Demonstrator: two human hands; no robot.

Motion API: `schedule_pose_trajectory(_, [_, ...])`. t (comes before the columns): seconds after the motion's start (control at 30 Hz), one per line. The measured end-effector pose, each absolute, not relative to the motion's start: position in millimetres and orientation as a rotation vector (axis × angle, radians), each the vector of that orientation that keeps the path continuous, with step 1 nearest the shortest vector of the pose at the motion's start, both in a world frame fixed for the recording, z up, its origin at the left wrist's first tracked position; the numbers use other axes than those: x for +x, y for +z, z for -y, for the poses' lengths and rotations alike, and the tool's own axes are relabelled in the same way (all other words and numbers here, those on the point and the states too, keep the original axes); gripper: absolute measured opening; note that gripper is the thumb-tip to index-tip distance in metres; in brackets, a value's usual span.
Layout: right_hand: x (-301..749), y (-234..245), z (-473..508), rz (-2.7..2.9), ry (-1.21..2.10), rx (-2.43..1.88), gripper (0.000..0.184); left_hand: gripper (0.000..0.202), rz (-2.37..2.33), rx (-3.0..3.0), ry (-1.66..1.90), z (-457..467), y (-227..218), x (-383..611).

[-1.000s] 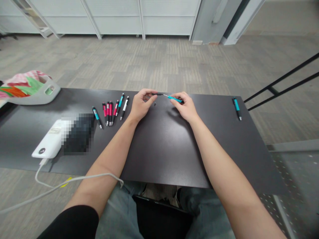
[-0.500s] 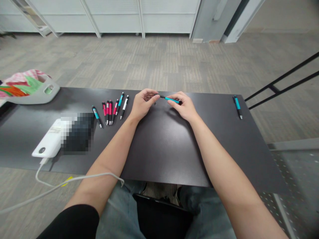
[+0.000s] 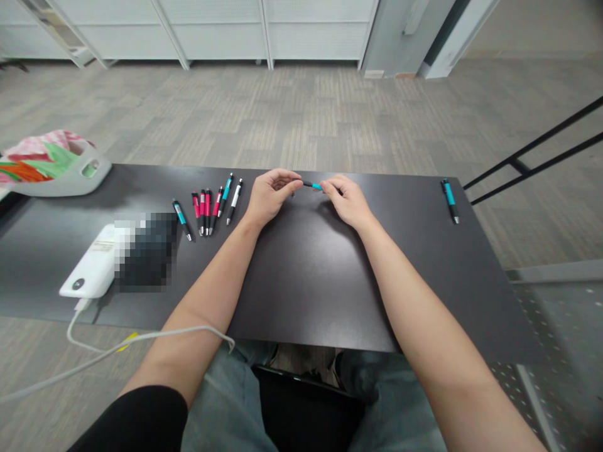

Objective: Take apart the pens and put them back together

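Both my hands hold one teal and black pen (image 3: 313,185) just above the far middle of the black table (image 3: 306,276). My left hand (image 3: 268,198) pinches its black end with fingers curled. My right hand (image 3: 346,201) is closed on the teal end, and only a short stretch of pen shows between the two hands. A row of several pens (image 3: 210,204), red, teal and white, lies to the left of my left hand.
A single teal pen (image 3: 449,199) lies near the table's far right edge. At the left are a white power bank (image 3: 89,271) with a white cable (image 3: 117,348), a blurred dark object (image 3: 146,251) and a grey basket (image 3: 70,176) holding coloured cloth. Black rails stand at the right.
My hands have come closer together. A thin metal refill showed between the pen's two halves a second ago; now the halves are pushed together and less of the pen shows.
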State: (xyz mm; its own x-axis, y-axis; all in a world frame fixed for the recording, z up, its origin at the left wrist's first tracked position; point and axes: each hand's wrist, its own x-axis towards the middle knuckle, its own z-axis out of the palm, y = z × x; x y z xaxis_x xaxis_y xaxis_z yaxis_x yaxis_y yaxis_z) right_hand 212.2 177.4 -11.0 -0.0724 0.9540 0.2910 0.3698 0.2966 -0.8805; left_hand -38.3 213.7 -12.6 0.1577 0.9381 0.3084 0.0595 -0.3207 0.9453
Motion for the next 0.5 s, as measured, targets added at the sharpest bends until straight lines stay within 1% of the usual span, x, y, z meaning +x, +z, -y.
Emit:
schedule_pose_trajectory(0.1, [211.6,-13.4,-176.7,1.603,0.79,-1.222,0.054,0.04,-1.002,1.561,1.285,-213.0,-10.7,-38.3])
schedule_pose_trajectory(0.2, [211.8,-14.6,-176.3,1.61,0.802,-1.214,0.053,0.042,-1.003,1.557,1.277,-212.6,-9.3,-38.7])
schedule_pose_trajectory(0.27, [211.8,-13.7,-176.3,1.632,0.818,-1.224,0.055,0.045,-0.995,1.556,1.276,-212.6,-9.4,-38.9])
schedule_pose_trajectory(0.37, [210.9,-11.5,-175.7,1.635,0.841,-1.24,0.063,0.05,-0.983,1.559,1.276,-212.8,-10.7,-39.0])
schedule_pose_trajectory(0.5, [209.4,-9.9,-173.8,1.597,0.816,-1.211,0.06,0.054,-0.966,1.584,1.271,-212.0,-11.2,-39.3])
